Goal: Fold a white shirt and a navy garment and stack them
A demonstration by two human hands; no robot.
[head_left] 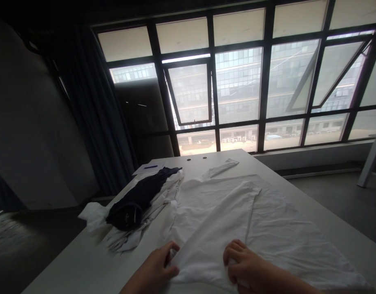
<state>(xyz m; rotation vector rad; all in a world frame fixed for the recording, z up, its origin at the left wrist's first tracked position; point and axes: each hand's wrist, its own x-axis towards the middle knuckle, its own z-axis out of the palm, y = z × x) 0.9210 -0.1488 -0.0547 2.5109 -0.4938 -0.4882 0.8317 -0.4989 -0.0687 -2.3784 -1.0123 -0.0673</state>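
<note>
1. The left hand (153, 269) is closed, its fingers curled around a bunched fold at the near edge of the white T-shirt (212, 228).
2. The right hand (252, 265) is also closed on that near edge, to the right of the left hand, with its fingers bent over the gathered cotton. The thumbs are mostly hidden by the cloth, so the exact pinch cannot be seen.
3. The T-shirt lies flat across the right half of the white table (68, 265), near the table's near edge. One long panel is folded over the rest, and its crisp edge runs from between the hands toward the far end.
4. A narrow white strip of cloth (221, 168) lies at the far end of the shirt. It may be a sleeve, but its link to the shirt cannot be seen.
5. To the left, a dark navy garment (129, 203) sits bunched on top of a crumpled white garment (123, 239), just beside the T-shirt.
6. Farther left, at the far end of the table, a blue pen (150, 166) rests on a sheet of paper (140, 170).
7. Beyond the table, a tall gridded window (237, 87) looks onto a neighbouring building, with a dark curtain (92, 104) hanging to its left.
</note>
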